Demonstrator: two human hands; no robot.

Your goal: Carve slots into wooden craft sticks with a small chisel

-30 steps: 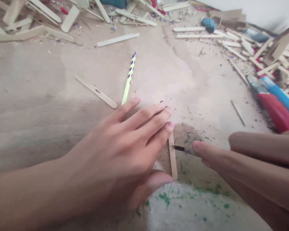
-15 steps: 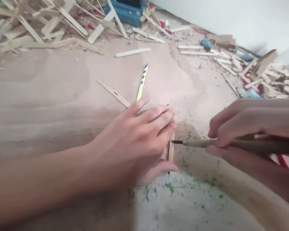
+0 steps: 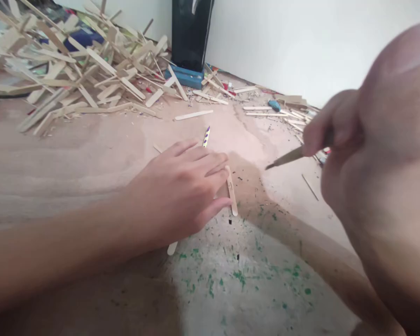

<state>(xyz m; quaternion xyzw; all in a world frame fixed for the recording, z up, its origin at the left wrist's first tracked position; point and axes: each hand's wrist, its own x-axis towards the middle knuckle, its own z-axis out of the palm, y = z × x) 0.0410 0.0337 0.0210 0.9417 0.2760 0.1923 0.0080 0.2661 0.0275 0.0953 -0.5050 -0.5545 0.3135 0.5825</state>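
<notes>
My left hand (image 3: 187,186) lies palm down on the table, its fingertips and thumb holding the left edge of a wooden craft stick (image 3: 232,191). Small dark marks show near the middle of that stick. Raised at the right, my right hand (image 3: 381,126) grips a slim carving tool (image 3: 286,157) with a wooden handle and a dark tip. The tip points left, apart from the stick. Beyond my left fingers a yellow pencil with purple dots (image 3: 206,137) is partly hidden. The end of another craft stick (image 3: 172,248) shows below my left wrist.
A heap of craft sticks (image 3: 101,70) covers the back left, next to a black object on a blue base (image 3: 185,77). More sticks and a small blue piece (image 3: 275,105) lie at the back right by the white wall (image 3: 283,42). Green flecks dot the tabletop (image 3: 266,298).
My right hand has lifted the carving tool up and away from the craft stick. The view has tilted up, showing more of the heap and the black object. My left hand stays at the stick.
</notes>
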